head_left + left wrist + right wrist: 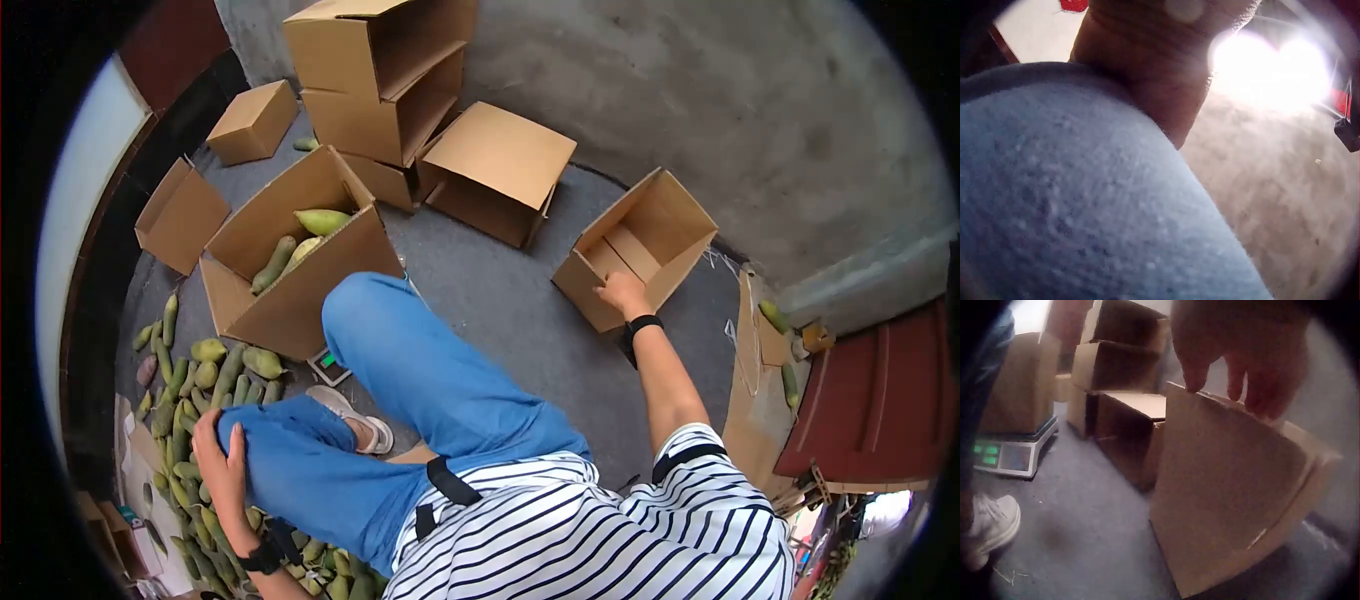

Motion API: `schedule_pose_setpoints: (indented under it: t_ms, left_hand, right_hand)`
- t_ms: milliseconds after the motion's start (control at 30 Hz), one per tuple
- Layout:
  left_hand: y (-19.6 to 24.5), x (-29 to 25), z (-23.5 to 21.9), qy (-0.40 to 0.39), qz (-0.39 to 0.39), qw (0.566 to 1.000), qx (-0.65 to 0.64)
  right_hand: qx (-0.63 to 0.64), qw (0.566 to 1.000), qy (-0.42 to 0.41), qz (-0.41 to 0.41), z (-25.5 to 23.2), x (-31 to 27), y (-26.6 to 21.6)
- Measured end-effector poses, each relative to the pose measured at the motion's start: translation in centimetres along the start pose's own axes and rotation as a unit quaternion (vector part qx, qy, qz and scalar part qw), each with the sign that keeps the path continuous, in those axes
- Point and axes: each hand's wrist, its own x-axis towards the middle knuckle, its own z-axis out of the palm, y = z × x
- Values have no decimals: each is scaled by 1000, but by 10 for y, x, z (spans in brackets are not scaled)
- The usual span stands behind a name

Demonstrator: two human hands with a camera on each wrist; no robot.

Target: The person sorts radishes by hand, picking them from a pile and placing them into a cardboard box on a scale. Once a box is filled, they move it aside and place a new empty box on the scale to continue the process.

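My right hand grips the top rim of an open cardboard box on the floor at the right. In the right wrist view its fingertips hook over the edge of the box wall. Bare cardboard flaps show inside that box. My left hand rests on the bent knee in blue trousers, fingers spread along the cloth. The left wrist view shows mostly trouser cloth and part of the hand or wrist; the fingers are hidden there.
A larger box holding several green, gourd-like vegetables stands on a digital scale. More such vegetables pile up at the left. Stacked boxes and an open-sided box stand before the grey wall.
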Motion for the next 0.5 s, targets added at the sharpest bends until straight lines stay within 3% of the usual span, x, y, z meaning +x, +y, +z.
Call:
schedule_pose_setpoints:
  t_ms: [67,133,167,200,233,300,333,367,433,500]
  left_hand:
    - [4,5,-13,-92,-35,995,0]
    - [2,16,-23,-111,-29,993,-6]
    - [4,26,-26,-130,-61,987,-76]
    - [6,38,-28,-148,-92,974,-147]
    - [8,50,-26,-127,-58,980,-144]
    - [13,76,-22,-123,-57,975,-174]
    - [13,89,-17,-110,-53,971,-205]
    - [14,104,-12,-108,-55,971,-207]
    - [13,133,-2,-102,-67,943,-309]
    - [11,154,8,-91,-84,943,-309]
  right_hand:
    - [-22,998,-58,-4,-11,2,-6]
    - [20,1000,-8,13,-18,1,3]
    - [104,992,65,-24,-19,-2,15]
    - [76,993,87,7,-18,5,30]
    - [125,982,132,41,-33,-5,32]
    - [179,951,244,63,-36,2,65]
    - [184,940,262,115,-49,-1,73]
    - [250,911,285,162,-56,-1,86]
    - [408,815,394,120,-78,-10,87]
    - [482,749,444,98,-97,-6,80]
